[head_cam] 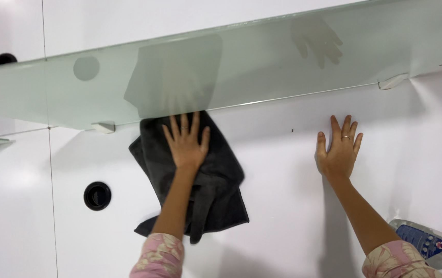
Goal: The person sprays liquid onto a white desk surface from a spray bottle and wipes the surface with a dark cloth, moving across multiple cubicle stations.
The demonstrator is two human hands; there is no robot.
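Note:
My left hand (pixel 186 142) lies flat with fingers spread on a dark grey cloth (pixel 221 180), pressing it against the white wall (pixel 282 170) just under a frosted glass shelf (pixel 262 56). The cloth hangs down past my forearm in folds. My right hand (pixel 339 149), with a ring on one finger, rests flat and open on the bare wall to the right, holding nothing. Both hands and the cloth show as faint reflections in the glass shelf.
A black round fitting (pixel 97 195) sits in the wall at the lower left, another (pixel 4 58) at the top left. Small white brackets (pixel 103 126) hold the shelf. A grey panel with blue buttons (pixel 427 243) is at the bottom right.

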